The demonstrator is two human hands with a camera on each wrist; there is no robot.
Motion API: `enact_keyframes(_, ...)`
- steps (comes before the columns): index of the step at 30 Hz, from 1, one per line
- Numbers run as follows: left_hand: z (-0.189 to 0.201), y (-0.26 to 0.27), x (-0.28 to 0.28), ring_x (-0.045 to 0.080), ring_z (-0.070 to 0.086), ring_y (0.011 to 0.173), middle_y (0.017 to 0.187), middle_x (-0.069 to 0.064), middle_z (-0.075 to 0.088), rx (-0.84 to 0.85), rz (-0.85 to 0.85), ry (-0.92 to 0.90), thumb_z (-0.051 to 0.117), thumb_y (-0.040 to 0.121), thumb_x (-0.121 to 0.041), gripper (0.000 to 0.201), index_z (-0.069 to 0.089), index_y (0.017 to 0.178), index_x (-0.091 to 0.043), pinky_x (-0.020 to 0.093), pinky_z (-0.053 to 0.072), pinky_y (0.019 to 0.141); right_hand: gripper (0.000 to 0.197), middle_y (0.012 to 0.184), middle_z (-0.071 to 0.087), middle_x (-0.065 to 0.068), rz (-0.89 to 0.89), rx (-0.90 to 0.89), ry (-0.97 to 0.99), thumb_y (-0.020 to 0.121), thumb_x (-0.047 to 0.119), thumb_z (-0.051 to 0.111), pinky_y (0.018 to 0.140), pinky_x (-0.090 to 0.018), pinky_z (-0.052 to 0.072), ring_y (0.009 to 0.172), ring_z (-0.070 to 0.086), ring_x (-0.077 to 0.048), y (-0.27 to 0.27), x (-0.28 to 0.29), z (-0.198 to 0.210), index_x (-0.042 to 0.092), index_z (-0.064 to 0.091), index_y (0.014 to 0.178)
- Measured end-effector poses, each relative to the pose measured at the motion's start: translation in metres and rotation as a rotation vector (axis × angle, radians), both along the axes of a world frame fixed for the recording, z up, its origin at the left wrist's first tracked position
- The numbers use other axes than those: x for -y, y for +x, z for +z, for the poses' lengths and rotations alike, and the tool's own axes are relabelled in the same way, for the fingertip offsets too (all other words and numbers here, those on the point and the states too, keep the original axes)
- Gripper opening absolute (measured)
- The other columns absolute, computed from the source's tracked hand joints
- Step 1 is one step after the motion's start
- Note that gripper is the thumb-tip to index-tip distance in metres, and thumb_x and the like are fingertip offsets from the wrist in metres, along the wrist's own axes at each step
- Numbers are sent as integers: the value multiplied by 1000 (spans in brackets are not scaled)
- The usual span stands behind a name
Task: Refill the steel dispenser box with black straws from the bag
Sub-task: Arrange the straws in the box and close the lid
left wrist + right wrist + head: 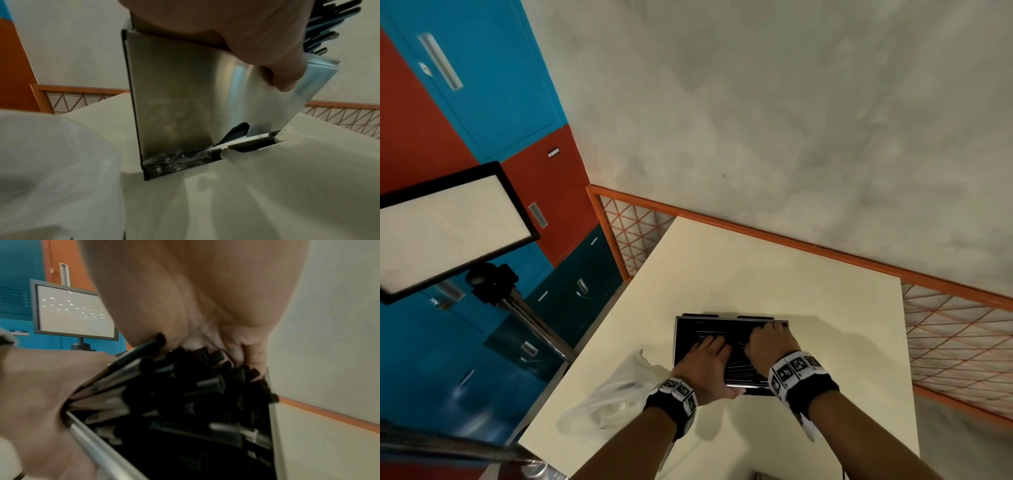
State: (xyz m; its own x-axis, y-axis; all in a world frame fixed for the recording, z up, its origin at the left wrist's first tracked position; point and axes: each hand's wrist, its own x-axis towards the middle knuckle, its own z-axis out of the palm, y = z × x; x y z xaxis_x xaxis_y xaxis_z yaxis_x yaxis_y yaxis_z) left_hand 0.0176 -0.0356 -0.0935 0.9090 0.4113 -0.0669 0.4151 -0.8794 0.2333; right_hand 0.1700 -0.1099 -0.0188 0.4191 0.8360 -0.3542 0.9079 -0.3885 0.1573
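left hand [705,366]: flat, fingers extended, palm down | right hand [768,346]: fingers curled downward

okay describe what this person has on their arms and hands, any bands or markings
Both forearms are bare, with no sleeves or gloves. The left hand and right hand each have a black wristband at the wrist, topped with a row of white square tags printed with black pixel-like marker patterns. A white strip hangs below the right band.

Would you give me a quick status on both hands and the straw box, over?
Left hand and right hand both pressing black straws down into open steel dispenser box. Box looks full. Plastic bag lies left, clear of it.
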Motion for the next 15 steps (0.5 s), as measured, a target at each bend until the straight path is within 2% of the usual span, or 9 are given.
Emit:
enact_keyframes(4, -1, 2, 0, 24, 45, 122, 127, 1, 50, 9, 0, -2, 60, 69, -74, 80, 51, 125, -18, 44, 44, 105, 47, 121, 59, -16, -28, -102, -31, 97, 46, 40, 91, -40, 45, 108, 58, -33, 5, -8, 1, 8, 56, 118)
enact_keyframes(8, -1, 1, -1, 24, 47, 117, 122, 1, 52, 32, 0, -2, 60, 71, -74, 76, 53, 122, -18, 45, 46, 102, 50, 116, 62, -12, -72, -202, -44, 94, 52, 42, 86, -37, 49, 104, 61, -30, 6, -11, -4, 10, 58, 116)
enact_keyframes(12, -1, 0, -2, 24, 47, 118, 123, 1, 51, 44, -3, -24, 61, 71, -73, 76, 50, 123, -18, 45, 46, 101, 46, 104, 66, -9, -72, -273, -74, 91, 52, 49, 73, -32, 48, 93, 65, -27, 10, -18, -1, 10, 62, 106)
enact_keyframes(15, 2, -1, -2, 22, 45, 117, 125, 0, 46, 76, -5, -21, 62, 70, -72, 78, 46, 124, -17, 42, 46, 102, 40, 103, 67, -9, -66, -313, -106, 90, 46, 55, 74, -33, 50, 92, 65, -27, 13, -24, 1, 9, 61, 106)
